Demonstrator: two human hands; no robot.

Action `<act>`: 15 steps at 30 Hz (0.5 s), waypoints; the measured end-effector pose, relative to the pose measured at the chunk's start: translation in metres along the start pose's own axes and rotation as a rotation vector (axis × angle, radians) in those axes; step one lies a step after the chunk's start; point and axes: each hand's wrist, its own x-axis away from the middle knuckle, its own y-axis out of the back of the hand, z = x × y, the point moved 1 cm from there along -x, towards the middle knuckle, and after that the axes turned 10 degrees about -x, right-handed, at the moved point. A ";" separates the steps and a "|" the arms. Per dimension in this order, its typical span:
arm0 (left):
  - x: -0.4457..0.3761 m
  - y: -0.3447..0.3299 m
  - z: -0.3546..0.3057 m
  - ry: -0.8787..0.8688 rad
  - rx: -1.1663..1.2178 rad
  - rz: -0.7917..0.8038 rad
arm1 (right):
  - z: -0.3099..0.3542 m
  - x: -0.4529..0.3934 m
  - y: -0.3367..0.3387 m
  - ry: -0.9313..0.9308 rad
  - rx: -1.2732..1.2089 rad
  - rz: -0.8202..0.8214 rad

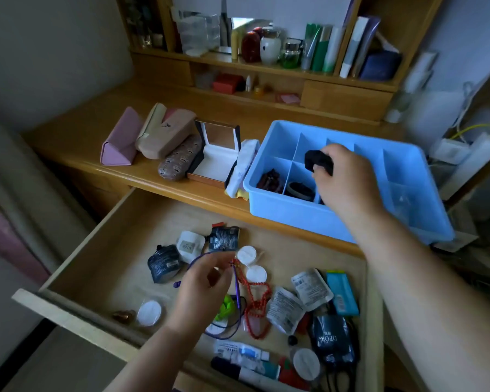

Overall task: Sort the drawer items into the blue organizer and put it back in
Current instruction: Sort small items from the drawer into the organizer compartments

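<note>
Black item [314, 161] in right hand [343, 176], above blue organizer [309, 219]

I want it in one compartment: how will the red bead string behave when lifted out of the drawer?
Probably floppy: the red bead string hangs in loose loops from the left hand pinching its top. It may snag, since a purple cord runs alongside it. Likely light, as a fingertip pinch carries it.

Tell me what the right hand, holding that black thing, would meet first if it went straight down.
Probably the blue organizer: the right hand holds the black thing above its middle compartments, likely meeting a divider or compartment floor. Depth is unclear.
</note>
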 end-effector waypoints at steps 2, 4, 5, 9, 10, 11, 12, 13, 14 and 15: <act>0.005 0.004 0.015 0.056 -0.055 0.009 | 0.001 -0.029 -0.011 -0.093 0.435 0.227; 0.007 0.008 0.030 0.110 -0.113 0.003 | 0.009 -0.041 -0.027 -0.112 0.693 0.404; 0.007 0.010 0.037 0.136 -0.149 0.007 | 0.011 -0.043 -0.037 -0.090 0.759 0.443; 0.007 0.013 0.059 0.206 -0.311 0.094 | 0.016 -0.039 -0.055 -0.015 0.835 0.534; 0.008 0.014 0.062 0.207 -0.327 0.106 | 0.015 -0.039 -0.052 -0.014 0.797 0.570; 0.008 0.014 0.064 0.210 -0.329 0.113 | 0.014 -0.040 -0.047 -0.006 0.755 0.601; 0.008 0.015 0.066 0.215 -0.328 0.121 | 0.014 -0.040 -0.040 -0.005 0.703 0.623; 0.008 0.015 0.067 0.222 -0.330 0.133 | 0.013 -0.040 -0.033 0.001 0.652 0.629; 0.009 0.016 0.067 0.227 -0.333 0.147 | 0.012 -0.037 -0.027 0.026 0.604 0.619; 0.009 0.016 0.066 0.223 -0.338 0.163 | 0.010 -0.032 -0.022 0.046 0.564 0.609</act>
